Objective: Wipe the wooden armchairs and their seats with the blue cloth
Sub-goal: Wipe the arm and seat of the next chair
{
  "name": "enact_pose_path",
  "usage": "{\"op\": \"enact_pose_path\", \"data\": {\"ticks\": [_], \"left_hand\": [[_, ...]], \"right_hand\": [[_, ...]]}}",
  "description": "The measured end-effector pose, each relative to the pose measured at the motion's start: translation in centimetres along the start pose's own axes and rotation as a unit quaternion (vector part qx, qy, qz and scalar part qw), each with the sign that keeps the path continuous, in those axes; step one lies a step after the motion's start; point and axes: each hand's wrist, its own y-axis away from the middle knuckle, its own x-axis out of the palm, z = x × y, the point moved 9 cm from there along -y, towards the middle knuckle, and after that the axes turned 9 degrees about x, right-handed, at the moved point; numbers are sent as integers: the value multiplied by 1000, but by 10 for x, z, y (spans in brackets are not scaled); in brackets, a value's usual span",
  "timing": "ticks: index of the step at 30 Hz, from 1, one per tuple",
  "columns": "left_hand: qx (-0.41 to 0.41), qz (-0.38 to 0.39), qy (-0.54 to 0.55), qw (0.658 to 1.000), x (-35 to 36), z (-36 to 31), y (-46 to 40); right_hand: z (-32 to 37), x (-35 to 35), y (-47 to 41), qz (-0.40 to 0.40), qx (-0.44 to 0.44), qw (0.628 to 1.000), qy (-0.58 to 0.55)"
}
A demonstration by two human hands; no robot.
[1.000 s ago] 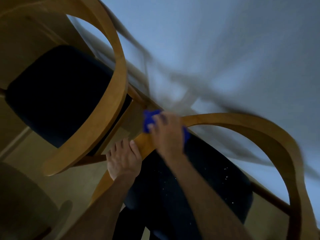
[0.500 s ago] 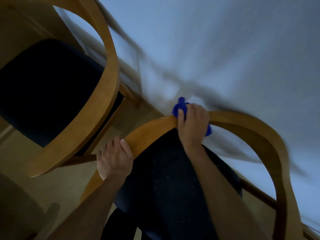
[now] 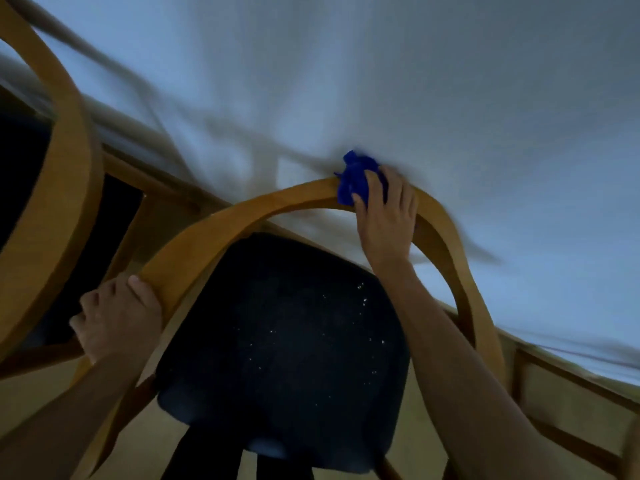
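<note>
A: Largest first. A pale grey-white surface fills the upper right and top of the frame, blurred, crossed by dark streaks. I cannot tell whether it is a tabletop or a wall.

B: Next, the near wooden armchair. Its curved rail arches from lower left, up through centre, and down the right edge. Its dark seat sits under the arch at lower centre, dotted with pale specks.

A: Second armchair at the left edge: only a broad curved rail and a dark patch of seat behind it. It stands just beside the near chair; whether the rails touch is unclear.

B: Wooden slats and bars run behind both chairs, left of centre and at lower right. Blurred, hard to identify. Yellowish floor shows along the bottom.

A: Both forearms come up from the bottom edge. The right one crosses in front of the seat's right side.

B: Left hand, lower left: fingers curled round the near rail, thumb lying on its top face.

A: Right hand, upper centre-right: laid over the top of the arch, fingers bent down onto the blue cloth, pressing it to the wood.

B: Cloth bunched, partly hidden under that hand, its free end sticking up left of the fingers.
</note>
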Motion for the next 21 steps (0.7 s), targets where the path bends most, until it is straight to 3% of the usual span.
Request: {"op": "enact_pose_path", "data": {"ticks": [3, 6, 11, 17, 21], "left_hand": [[49, -21, 0, 999, -14, -15, -1], [158, 17, 21, 987, -17, -71, -19], [389, 23, -37, 920, 9, -216, -23], [475, 25, -29, 879, 18, -335, -1], [529, 2, -75, 845, 15, -368, 24]], "right_hand": [[-42, -11, 21, 1, 54, 998, -11], [-102, -19, 47, 18, 163, 986, -33], [-196, -27, 135, 117, 322, 940, 2], [-225, -66, 222, 124, 457, 881, 9], [-235, -107, 306, 117, 587, 800, -34]]}}
